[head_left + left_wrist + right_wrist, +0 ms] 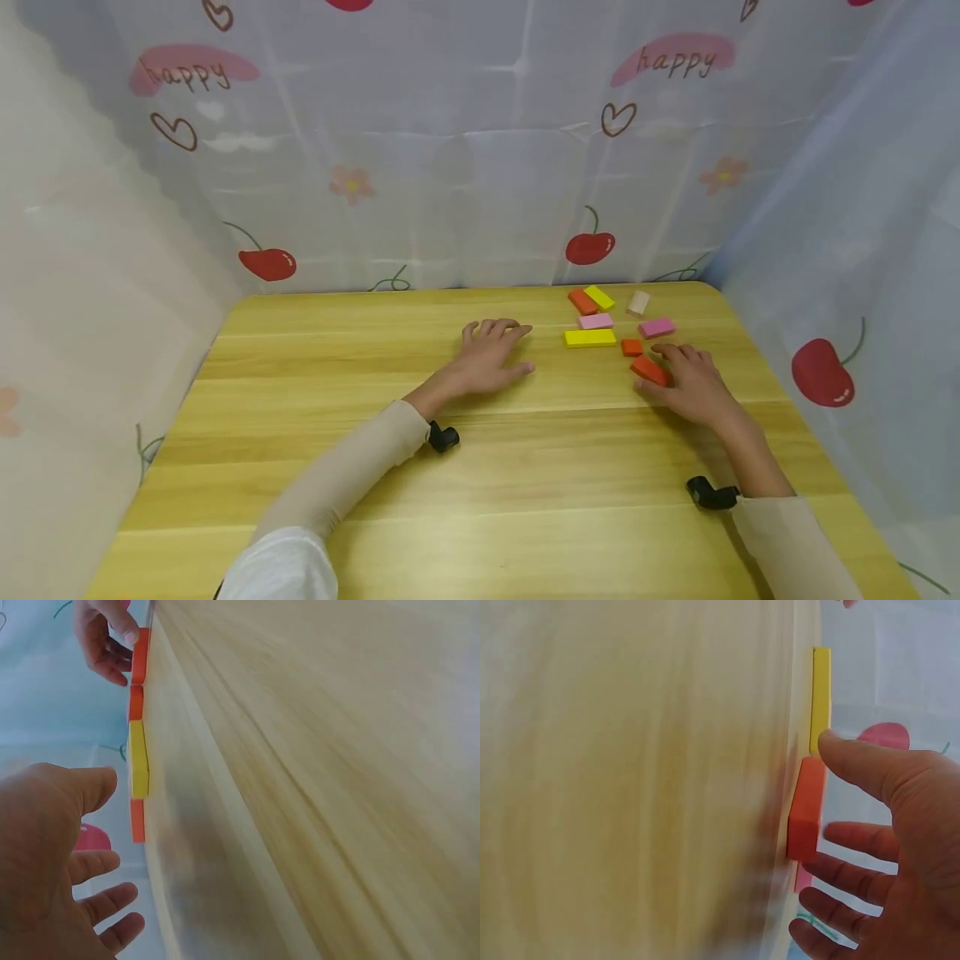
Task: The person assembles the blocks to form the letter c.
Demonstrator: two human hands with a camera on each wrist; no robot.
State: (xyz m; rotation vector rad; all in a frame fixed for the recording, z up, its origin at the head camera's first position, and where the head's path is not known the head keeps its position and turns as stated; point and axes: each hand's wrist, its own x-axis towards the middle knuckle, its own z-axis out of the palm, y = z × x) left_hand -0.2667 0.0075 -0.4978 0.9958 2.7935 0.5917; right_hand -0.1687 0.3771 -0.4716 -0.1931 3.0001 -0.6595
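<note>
My right hand hovers at the right of the table with its fingers spread. Its thumb and fingertips lie on either side of a red-orange block without gripping it; the same block shows beside the fingers in the right wrist view. Just beyond lies a small orange block. My left hand is held over the table's middle, fingers spread and nothing in it. To its right is a long yellow block, with a light pink block behind that.
Farther back lie an orange block and a yellow block side by side, plus a cream block. A darker pink block lies beyond the right fingertips. Printed curtains surround the wooden table.
</note>
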